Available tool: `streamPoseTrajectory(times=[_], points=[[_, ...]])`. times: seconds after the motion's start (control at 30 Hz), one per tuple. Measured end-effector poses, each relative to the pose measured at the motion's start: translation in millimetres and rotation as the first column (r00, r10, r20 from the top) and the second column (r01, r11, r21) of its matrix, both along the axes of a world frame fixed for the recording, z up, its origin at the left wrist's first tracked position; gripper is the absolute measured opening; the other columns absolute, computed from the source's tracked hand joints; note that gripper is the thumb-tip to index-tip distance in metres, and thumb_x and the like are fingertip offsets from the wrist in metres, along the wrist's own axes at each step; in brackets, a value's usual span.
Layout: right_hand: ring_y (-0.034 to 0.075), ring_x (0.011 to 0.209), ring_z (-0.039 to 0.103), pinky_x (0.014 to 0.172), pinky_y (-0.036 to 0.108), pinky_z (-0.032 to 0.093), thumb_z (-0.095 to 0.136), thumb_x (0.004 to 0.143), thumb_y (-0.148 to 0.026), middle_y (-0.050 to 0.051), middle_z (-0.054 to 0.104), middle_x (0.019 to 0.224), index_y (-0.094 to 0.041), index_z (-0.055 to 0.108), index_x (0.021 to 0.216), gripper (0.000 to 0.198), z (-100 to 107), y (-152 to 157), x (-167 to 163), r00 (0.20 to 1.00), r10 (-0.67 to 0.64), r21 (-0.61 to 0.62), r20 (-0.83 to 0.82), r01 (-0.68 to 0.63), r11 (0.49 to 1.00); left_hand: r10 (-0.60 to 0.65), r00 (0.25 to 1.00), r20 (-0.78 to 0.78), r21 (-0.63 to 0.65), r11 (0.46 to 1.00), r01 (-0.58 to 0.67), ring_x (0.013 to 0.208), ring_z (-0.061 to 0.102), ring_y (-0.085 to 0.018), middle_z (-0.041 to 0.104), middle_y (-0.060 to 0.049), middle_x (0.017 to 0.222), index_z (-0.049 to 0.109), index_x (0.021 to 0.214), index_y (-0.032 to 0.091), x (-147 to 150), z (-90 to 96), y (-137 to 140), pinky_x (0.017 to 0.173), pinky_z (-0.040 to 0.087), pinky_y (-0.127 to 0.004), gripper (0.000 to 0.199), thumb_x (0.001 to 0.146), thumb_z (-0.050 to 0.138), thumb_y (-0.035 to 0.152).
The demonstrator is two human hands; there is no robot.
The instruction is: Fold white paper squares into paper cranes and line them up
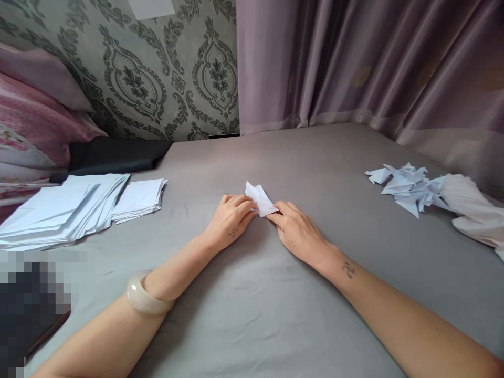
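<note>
Between my two hands is a small piece of folded white paper (261, 201), just above or on the grey sheet. My left hand (231, 219) pinches its left edge, fingers pressed together. At its lower right corner, my right hand (296, 227) grips the paper between thumb and fingers. The paper has angled folds and a point standing up at its upper left. My fingertips partly hide its edges.
A tall stack of white paper sheets (59, 210) lies at the left, beside a smaller stack of cut paper (139, 199). Several folded paper figures (411, 186) are heaped at the right, next to a pale cloth (474, 210). Behind hang mauve curtains (271, 68).
</note>
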State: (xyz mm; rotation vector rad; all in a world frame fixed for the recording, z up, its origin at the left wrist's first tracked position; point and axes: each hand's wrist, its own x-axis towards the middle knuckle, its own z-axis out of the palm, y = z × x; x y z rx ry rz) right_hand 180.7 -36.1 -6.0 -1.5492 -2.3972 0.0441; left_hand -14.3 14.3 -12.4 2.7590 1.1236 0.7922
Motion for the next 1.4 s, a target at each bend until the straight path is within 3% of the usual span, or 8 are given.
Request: streamPoseTrajectory(times=[0.37, 0.53, 0.77, 1.23, 1.4], points=[[0.018, 0.089, 0.051, 0.068, 0.029, 0.041, 0.040, 0.090, -0.008, 0.007, 0.057, 0.096, -0.026, 0.068, 0.104, 0.036, 6.6, 0.4, 9.2, 0.999, 0.034, -0.074, -0.008, -0.035, 0.997, -0.137, 0.983, -0.124, -0.086, 0.988, 0.126, 0.097, 0.061, -0.019, 0.069, -0.006, 0.109, 0.066, 0.108, 0.021, 3.3, 6.7, -9.8, 0.092, 0.033, -0.038, 0.030, 0.097, 0.038, 0.027], [0.018, 0.093, 0.053, 0.069, 0.028, 0.040, 0.042, 0.090, -0.011, 0.004, 0.056, 0.102, -0.033, 0.069, 0.105, 0.038, 17.5, 0.9, 23.6, 1.000, -0.016, -0.209, -0.015, 0.012, 0.978, -0.150, 0.973, -0.173, -0.080, 0.987, 0.138, 0.097, 0.060, -0.019, 0.068, -0.006, 0.108, 0.067, 0.108, 0.020, 2.7, 8.9, -10.2, 0.093, 0.032, -0.038, 0.032, 0.098, 0.038, 0.029], [0.016, 0.094, 0.058, 0.079, 0.027, 0.041, 0.042, 0.087, -0.016, 0.002, 0.062, 0.105, -0.031, 0.072, 0.100, 0.035, 34.1, 9.4, 46.2, 0.995, -0.033, -0.393, -0.093, -0.006, 0.920, -0.178, 0.962, -0.208, -0.095, 0.982, 0.161, 0.096, 0.057, -0.019, 0.065, -0.007, 0.106, 0.065, 0.114, 0.022, 2.5, 10.8, -10.2, 0.092, 0.031, -0.040, 0.034, 0.098, 0.035, 0.030], [0.014, 0.086, 0.062, 0.075, 0.024, 0.043, 0.046, 0.078, -0.016, -0.001, 0.069, 0.100, -0.027, 0.072, 0.087, 0.030, 20.6, 24.6, 53.2, 0.957, -0.170, -0.420, -0.234, 0.058, 0.906, -0.150, 0.966, -0.211, -0.156, 0.981, 0.119, 0.089, 0.046, -0.022, 0.052, -0.009, 0.102, 0.055, 0.128, 0.033, 10.3, 5.7, -8.9, 0.084, 0.035, -0.042, 0.041, 0.094, 0.039, 0.048], [0.015, 0.082, 0.062, 0.074, 0.026, 0.045, 0.048, 0.082, -0.024, 0.001, 0.071, 0.095, -0.024, 0.069, 0.097, 0.026, 10.1, 26.4, 35.7, 0.902, -0.259, -0.352, -0.345, 0.132, 0.927, -0.148, 0.967, -0.209, -0.123, 0.985, 0.124, 0.091, 0.048, -0.022, 0.052, -0.009, 0.104, 0.056, 0.128, 0.033, 12.2, 5.0, -10.5, 0.088, 0.034, -0.043, 0.042, 0.095, 0.037, 0.050]])
